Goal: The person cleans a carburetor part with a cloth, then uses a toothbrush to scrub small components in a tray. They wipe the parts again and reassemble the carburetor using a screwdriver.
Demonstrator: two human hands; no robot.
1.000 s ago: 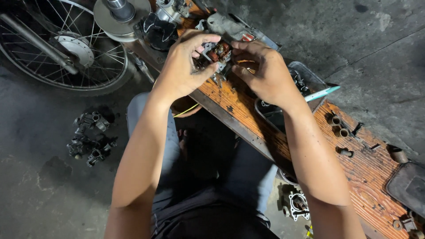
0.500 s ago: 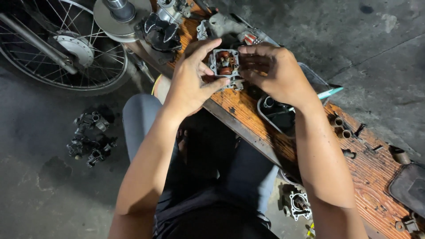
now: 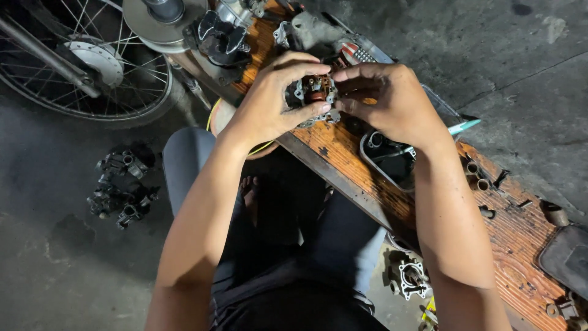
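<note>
— Above the orange wooden desk (image 3: 343,153), what is in hand?

— Both hands, left hand (image 3: 269,104) and right hand (image 3: 392,101), pinch a small metal engine part (image 3: 312,95) with a coppery centre, seemingly inspecting it; turning it needs steady fingertips.

— Any packages?

— Only a red-and-white packet (image 3: 354,54) behind, beside the spoked wheel (image 3: 79,61).

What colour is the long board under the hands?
Orange-brown wood with dark grime, the board shows best in the head view.
</note>
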